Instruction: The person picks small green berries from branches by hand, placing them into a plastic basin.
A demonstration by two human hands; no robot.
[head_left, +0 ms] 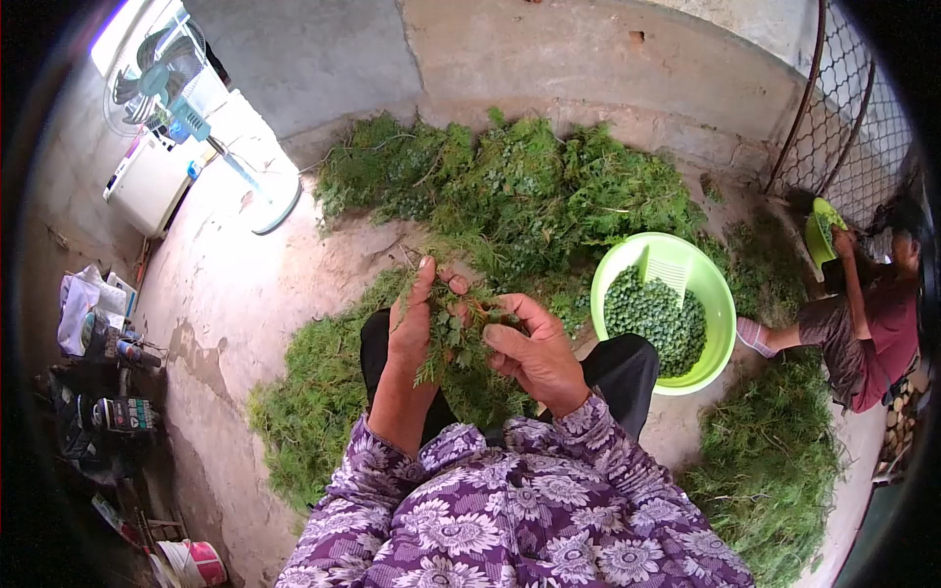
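Above my lap, my left hand [412, 318] is closed around a leafy evergreen sprig [453, 338], its flat green fronds hanging below the fingers. My right hand [539, 353] meets the sprig's right side, thumb and fingers pinched together. What lies between those fingertips is hidden. To the right of my knee stands a lime-green basin [726, 328] partly filled with small round green berries [652, 328]. A ridged panel shows on the basin's upper inner side. Cut evergreen branches [520, 186] are heaped just beyond my hands.
More branches lie at left [314, 402] and at right [769, 461]. A seated person [877, 314] at far right holds a green bowl [821, 230]. A standing fan [230, 162] is at upper left. Beside the left wall are a dark vehicle [108, 402] and a white bucket [186, 563].
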